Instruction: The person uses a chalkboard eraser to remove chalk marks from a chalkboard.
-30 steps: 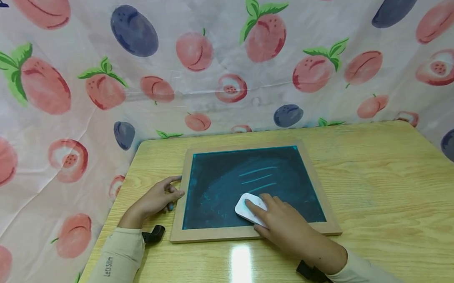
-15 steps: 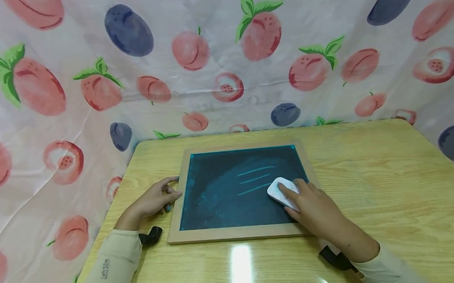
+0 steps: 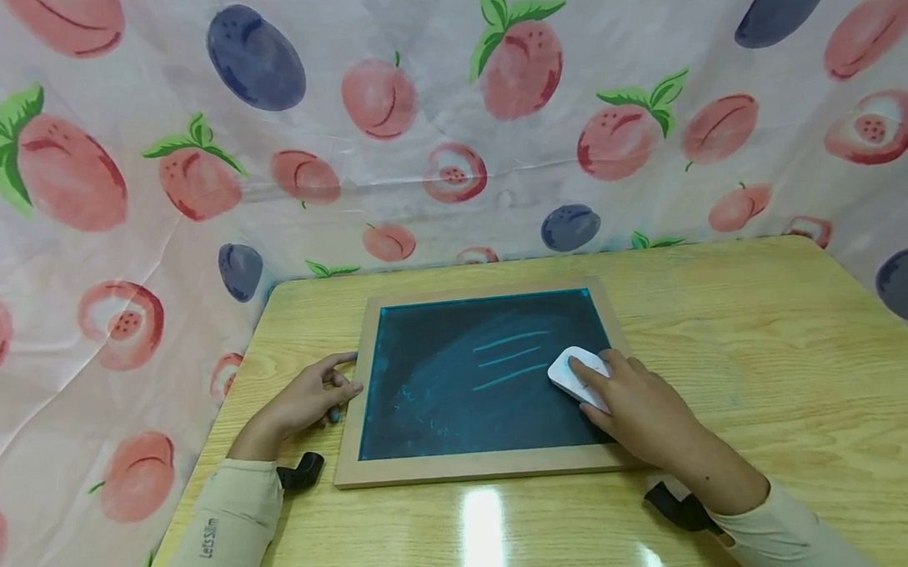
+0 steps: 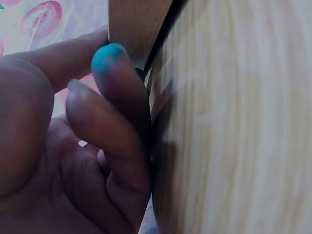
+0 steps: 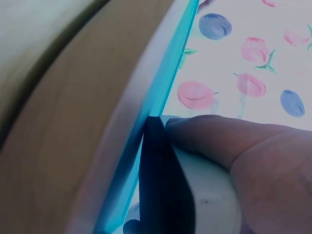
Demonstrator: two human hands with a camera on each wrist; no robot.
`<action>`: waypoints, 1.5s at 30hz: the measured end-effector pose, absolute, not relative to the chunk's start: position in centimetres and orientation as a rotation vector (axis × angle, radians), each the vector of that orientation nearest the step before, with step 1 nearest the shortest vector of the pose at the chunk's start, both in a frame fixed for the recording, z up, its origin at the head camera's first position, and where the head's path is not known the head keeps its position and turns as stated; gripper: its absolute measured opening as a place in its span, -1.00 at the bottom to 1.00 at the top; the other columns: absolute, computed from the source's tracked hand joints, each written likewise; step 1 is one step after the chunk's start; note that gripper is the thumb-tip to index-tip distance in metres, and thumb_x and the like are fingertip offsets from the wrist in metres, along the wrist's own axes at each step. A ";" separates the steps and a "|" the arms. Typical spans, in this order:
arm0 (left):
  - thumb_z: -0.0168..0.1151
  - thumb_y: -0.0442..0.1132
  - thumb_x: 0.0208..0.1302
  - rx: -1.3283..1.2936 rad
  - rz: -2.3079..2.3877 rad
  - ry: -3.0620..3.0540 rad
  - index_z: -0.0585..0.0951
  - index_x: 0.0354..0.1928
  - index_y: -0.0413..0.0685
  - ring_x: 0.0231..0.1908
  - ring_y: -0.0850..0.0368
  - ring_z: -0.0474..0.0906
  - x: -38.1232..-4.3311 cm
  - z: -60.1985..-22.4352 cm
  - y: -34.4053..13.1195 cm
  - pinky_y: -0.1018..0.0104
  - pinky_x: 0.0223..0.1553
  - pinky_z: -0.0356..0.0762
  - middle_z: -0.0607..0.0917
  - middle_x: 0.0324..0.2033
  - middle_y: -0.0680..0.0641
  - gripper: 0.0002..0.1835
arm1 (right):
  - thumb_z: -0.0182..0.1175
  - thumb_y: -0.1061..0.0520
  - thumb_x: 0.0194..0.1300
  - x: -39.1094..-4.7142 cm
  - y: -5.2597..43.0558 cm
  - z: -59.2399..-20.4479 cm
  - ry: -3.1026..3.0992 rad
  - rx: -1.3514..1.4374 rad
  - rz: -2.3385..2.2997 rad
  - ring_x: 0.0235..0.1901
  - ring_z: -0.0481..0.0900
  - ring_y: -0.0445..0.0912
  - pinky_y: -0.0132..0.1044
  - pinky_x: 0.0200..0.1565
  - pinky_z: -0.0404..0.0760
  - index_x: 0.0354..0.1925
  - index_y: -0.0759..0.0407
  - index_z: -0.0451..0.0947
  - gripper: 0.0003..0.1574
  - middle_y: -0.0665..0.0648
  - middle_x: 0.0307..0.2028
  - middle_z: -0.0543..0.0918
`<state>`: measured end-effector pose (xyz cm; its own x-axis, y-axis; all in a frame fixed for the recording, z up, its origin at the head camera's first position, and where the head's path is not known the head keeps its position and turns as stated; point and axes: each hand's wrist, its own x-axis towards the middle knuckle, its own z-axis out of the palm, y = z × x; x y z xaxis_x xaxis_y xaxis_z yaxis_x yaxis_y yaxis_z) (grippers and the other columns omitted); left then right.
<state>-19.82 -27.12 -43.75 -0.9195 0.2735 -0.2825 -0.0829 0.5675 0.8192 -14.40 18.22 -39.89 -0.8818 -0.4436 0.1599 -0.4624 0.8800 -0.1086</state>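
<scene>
My right hand [image 3: 645, 407] grips a white chalkboard eraser [image 3: 574, 373] on the right part of a wood-framed chalkboard [image 3: 435, 400]. In the right wrist view the eraser's dark felt side [image 5: 161, 185] faces the board, and a finger lies along its white back. Three blue chalk lines [image 3: 511, 377] show to the left of the eraser, with faint smears at the board's lower left. My left hand [image 3: 307, 403] rests on the table, with thumb and index finger touching the frame's left edge. Its other fingers bend loosely, and one fingertip [image 4: 108, 56] is stained blue.
The board lies flat on a light wooden table [image 3: 760, 344]. A white cloth [image 3: 447, 58] printed with peaches and plums hangs behind and to the left. Black wrist mounts [image 3: 300, 472] sit under both wrists. Light glares off the table's front part.
The right hand has moved the eraser from the board's lower middle to the right and slightly up, past the end of the chalk lines. The left hand keeps its place at the frame.
</scene>
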 end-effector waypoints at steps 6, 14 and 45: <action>0.19 -0.06 0.46 0.139 1.297 2.426 0.13 0.54 -0.08 -0.54 0.10 0.45 -19.8 -43.9 -27.2 0.24 -0.56 0.52 0.56 -0.25 -0.13 -0.26 | 0.41 0.00 0.26 -14.2 17.8 -39.8 -2.914 0.720 0.205 -0.09 0.62 0.29 0.20 -0.15 0.66 0.33 0.08 0.49 -0.29 0.47 0.09 0.53; 0.20 -0.07 0.46 0.119 1.311 2.417 0.14 0.54 -0.07 -0.54 0.08 0.44 -19.8 -43.9 -27.2 0.24 -0.56 0.51 0.57 -0.24 -0.12 -0.26 | 0.42 -0.05 0.23 -13.6 15.5 -39.8 -2.892 0.805 0.179 -0.13 0.63 0.22 0.13 -0.17 0.68 0.31 0.03 0.52 -0.29 0.39 0.08 0.56; 0.20 -0.07 0.46 0.109 1.316 2.415 0.12 0.55 -0.08 -0.55 0.10 0.43 -19.9 -43.9 -27.1 0.25 -0.56 0.49 0.56 -0.26 -0.11 -0.25 | 0.39 -0.05 0.27 -13.4 13.4 -40.3 -2.946 0.776 0.231 -0.02 0.62 0.22 0.13 -0.11 0.67 0.37 0.00 0.47 -0.26 0.38 0.11 0.54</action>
<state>-19.88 -27.12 -43.91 -0.9222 0.2485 -0.2964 -0.1143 0.5571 0.8225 -13.39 13.39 -40.34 -0.8677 -0.4821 0.1211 -0.4951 0.8600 -0.1235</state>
